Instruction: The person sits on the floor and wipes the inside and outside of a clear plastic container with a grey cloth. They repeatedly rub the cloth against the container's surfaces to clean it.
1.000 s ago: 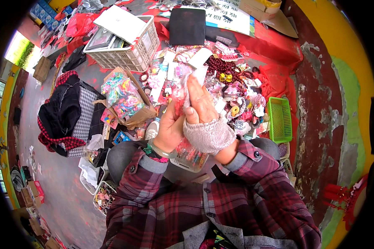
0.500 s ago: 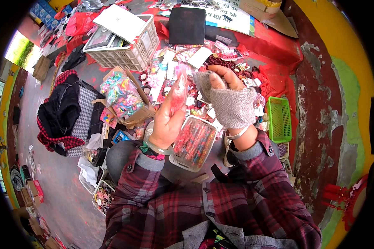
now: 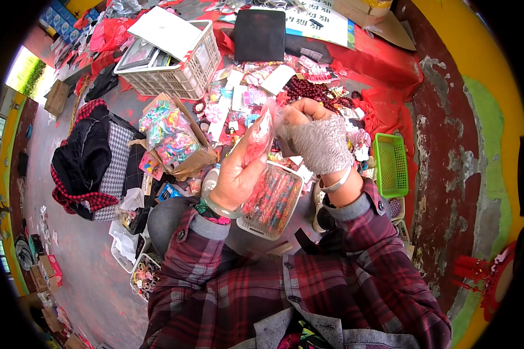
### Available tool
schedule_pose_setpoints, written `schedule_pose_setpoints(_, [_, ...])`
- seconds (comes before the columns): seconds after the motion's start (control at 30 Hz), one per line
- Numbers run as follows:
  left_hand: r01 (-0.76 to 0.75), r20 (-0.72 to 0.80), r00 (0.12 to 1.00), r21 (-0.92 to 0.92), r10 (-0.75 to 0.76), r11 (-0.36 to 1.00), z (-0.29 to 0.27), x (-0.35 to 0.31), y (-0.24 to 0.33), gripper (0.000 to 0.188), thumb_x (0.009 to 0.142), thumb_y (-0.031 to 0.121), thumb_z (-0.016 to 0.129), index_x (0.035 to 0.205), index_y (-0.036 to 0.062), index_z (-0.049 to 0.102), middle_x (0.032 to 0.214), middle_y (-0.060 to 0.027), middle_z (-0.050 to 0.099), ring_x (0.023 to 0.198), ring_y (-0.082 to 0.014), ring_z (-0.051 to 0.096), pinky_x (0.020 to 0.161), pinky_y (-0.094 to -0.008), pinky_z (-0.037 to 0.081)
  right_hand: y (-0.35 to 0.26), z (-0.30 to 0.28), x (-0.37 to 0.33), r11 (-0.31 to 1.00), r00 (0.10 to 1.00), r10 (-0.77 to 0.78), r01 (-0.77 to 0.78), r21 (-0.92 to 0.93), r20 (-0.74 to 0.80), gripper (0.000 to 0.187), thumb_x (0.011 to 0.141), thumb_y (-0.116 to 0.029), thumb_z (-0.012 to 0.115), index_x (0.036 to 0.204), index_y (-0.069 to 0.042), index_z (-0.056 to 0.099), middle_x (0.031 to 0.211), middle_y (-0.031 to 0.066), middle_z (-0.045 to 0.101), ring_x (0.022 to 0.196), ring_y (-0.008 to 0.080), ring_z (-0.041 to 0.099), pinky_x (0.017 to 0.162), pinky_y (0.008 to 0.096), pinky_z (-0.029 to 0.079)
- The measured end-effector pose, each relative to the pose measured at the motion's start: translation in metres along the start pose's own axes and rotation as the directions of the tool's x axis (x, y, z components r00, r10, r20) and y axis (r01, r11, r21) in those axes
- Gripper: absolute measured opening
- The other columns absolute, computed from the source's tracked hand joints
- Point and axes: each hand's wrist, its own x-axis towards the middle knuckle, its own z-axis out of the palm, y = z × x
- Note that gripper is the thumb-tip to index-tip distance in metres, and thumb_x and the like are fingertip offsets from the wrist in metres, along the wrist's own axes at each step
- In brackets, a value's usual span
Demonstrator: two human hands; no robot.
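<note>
A small clear plastic bag (image 3: 259, 138) with pinkish-red contents stands upright in my left hand (image 3: 234, 181), gripped between thumb and fingers. My right hand (image 3: 323, 139) wears a fuzzy grey fingerless glove. Its bent fingers are closed at the upper right of the bag, where thin clear film seems to run into them; the fingertips are partly hidden. Below both hands sits a white plastic basket (image 3: 260, 234) filled with packets of red and multicoloured small items.
Left of my hands stands a cardboard box (image 3: 199, 157) of colourful bagged items. Beyond are a white crate (image 3: 195, 78), a black flat case (image 3: 260, 36) and heaped trinkets with dark red beads (image 3: 308, 90). A green basket (image 3: 391, 166) stands at right, by the peeling wall (image 3: 442, 174).
My right hand has moved left to the bag's top, and its fingers have closed there. The bag in my left hand has shifted slightly right.
</note>
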Motion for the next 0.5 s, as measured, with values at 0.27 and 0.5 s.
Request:
schedule_pose_setpoints(0.27, [0.033, -0.021, 0.999, -0.104, -0.035, 0.994, 0.005, -0.001, 0.001, 0.053, 0.087, -0.007, 0.044, 0.139, -0.0015, 0.033, 0.137, -0.0110, 0.043, 0.126, -0.0168, 0.041, 0.104, -0.0297, 0.030, 0.010, -0.005, 0.005, 0.998, 1.000, 0.029, -0.029, -0.059, 0.003, 0.015, 0.084, -0.019, 0.060, 0.082, -0.004, 0.064, 0.065, 0.0032, 0.060, 0.058, 0.0089, 0.056, 0.054, 0.0266, 0.046])
schedule_pose_setpoints(0.5, [0.056, -0.050, 0.997, -0.119, -0.063, 0.991, 0.002, -0.001, -0.002, 0.033, 0.091, 0.000, 0.047, 0.124, 0.0012, 0.048, 0.113, -0.0049, 0.057, 0.102, -0.0117, 0.053, 0.090, -0.0289, 0.043, -0.001, -0.005, 0.004, 0.991, 0.991, 0.134, -0.134, 0.020, 0.012, 0.019, 0.087, -0.023, 0.061, 0.083, -0.004, 0.063, 0.063, 0.0016, 0.059, 0.057, 0.0076, 0.055, 0.052, 0.0237, 0.044])
